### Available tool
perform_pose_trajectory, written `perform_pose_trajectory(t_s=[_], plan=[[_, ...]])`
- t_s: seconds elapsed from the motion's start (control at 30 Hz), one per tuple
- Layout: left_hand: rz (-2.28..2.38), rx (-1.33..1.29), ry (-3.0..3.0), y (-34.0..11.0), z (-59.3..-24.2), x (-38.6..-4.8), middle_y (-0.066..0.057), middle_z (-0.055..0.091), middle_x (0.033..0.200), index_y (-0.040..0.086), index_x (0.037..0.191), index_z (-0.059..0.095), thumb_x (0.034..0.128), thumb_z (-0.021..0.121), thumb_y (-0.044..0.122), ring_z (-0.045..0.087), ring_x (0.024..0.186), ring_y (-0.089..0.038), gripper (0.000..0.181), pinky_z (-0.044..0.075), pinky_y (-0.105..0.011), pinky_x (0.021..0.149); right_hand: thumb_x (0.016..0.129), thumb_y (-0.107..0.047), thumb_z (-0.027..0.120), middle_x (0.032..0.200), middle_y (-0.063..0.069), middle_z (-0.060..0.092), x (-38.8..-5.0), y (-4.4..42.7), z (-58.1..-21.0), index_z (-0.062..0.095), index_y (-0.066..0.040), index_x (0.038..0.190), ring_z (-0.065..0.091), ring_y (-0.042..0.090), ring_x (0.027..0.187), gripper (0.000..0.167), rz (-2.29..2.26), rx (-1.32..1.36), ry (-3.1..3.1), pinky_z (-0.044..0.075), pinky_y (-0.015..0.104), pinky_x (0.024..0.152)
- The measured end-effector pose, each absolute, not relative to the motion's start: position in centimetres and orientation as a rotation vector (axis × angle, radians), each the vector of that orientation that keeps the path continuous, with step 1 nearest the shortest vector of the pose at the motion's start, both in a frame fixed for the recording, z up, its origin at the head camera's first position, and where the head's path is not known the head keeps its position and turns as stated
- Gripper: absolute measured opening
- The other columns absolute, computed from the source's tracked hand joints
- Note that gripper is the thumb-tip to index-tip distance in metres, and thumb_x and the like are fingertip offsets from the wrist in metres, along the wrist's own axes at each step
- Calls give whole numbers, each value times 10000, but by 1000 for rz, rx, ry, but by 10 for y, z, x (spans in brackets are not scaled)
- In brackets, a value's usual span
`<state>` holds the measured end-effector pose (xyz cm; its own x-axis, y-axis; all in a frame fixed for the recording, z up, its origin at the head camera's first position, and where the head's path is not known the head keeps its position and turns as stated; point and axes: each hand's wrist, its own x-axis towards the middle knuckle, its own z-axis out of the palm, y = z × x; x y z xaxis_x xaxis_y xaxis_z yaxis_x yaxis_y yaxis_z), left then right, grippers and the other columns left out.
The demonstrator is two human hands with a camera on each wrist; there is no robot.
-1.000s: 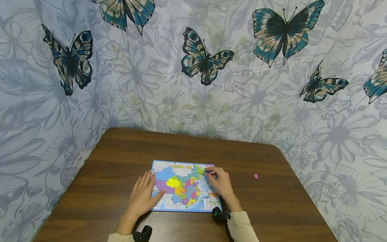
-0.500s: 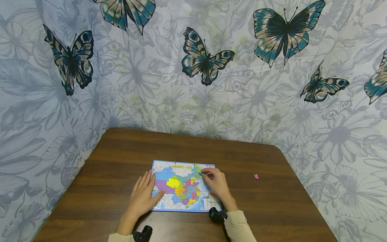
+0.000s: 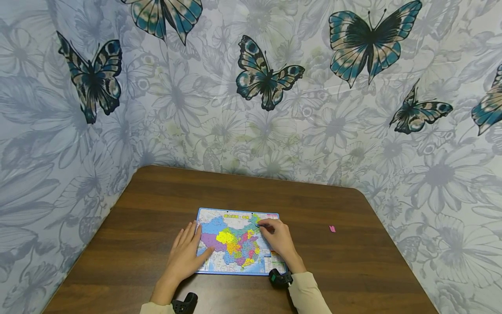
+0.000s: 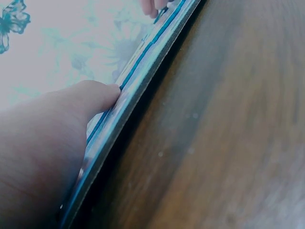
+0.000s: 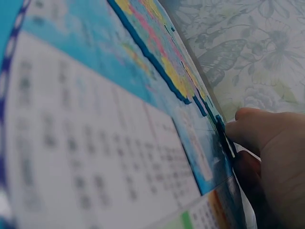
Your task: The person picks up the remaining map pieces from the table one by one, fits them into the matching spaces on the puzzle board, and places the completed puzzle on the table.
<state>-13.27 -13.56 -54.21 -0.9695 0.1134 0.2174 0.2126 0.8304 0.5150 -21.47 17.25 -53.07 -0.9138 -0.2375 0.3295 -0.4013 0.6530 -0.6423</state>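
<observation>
A map puzzle board (image 3: 213, 264) with raised coloured pieces lies on the table. My left hand (image 3: 184, 250) rests spread over its left edge, the thumb pressing on the board's surface, as the left wrist view shows with the thumb (image 4: 97, 98). Over the board's upper right my right hand (image 3: 277, 237) pinches a small puzzle piece between thumb and index finger. In the right wrist view only the dark edge of that puzzle piece (image 5: 224, 137) shows; its face is hidden. Beside it stand the raised map pieces (image 5: 174, 78).
A small pink puzzle piece (image 3: 332, 228) lies apart on the brown table (image 3: 168, 192), right of the board. Behind the table hangs a butterfly-patterned cloth (image 3: 219, 144). Black wrist cameras (image 3: 279, 278) sit on both wrists.
My right hand has moved left over the board with the pinched puzzle piece, toward the map's upper right part. The left hand has stayed in place.
</observation>
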Motion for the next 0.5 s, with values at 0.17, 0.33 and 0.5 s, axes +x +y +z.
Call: perform_pose_trajectory(t_s=[0.17,0.33,0.5], plan=[[-819,-254,-2834,-136,-544,-134,-289,301,1637,-87,1522,417,963,642,535,251,1540,-458,866,147,-604,1256,925,-80,769,1009,4,747,-216,173,-532,802,-175,1060,700,185,903,168,1088,521,-2652,602,310,793],[-818,-255,-2834,-136,-544,-134,-288,304,1636,-83,1523,417,960,641,541,252,1540,-457,870,148,-605,1255,917,-85,779,991,-3,743,-216,173,-533,803,-177,1053,679,173,895,166,1071,521,-2660,595,317,788],[-819,-250,-2837,-136,-545,-134,-286,305,1637,-82,1523,419,958,641,545,252,1541,-455,873,147,-604,1255,910,-88,786,1000,-6,755,-216,173,-532,805,-177,1046,689,186,915,164,1078,533,-2665,603,311,801]])
